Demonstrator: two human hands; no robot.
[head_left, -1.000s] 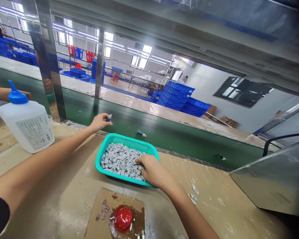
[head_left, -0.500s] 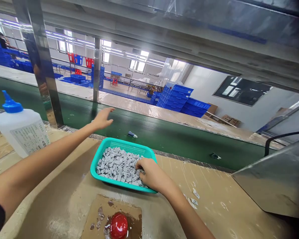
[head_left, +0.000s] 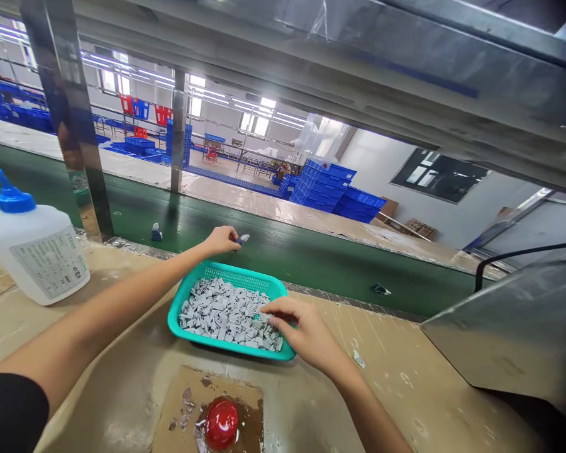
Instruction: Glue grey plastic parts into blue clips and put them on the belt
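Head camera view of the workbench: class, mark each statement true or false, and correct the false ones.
1. The right hand rests on the white bottle. False: it is over the teal basket, its fingers at the grey parts.
2. The left hand pinches a small part. True.
3. The red dome sits inside the teal basket. False: it sits on stained cardboard.
4. The green conveyor belt runs beyond the teal basket. True.

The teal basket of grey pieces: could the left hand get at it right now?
Probably yes. The left hand is just past the far rim of the teal basket, with nothing between them, and the basket's top is open. It seems to be pinching a small piece, though, which might need putting down first.
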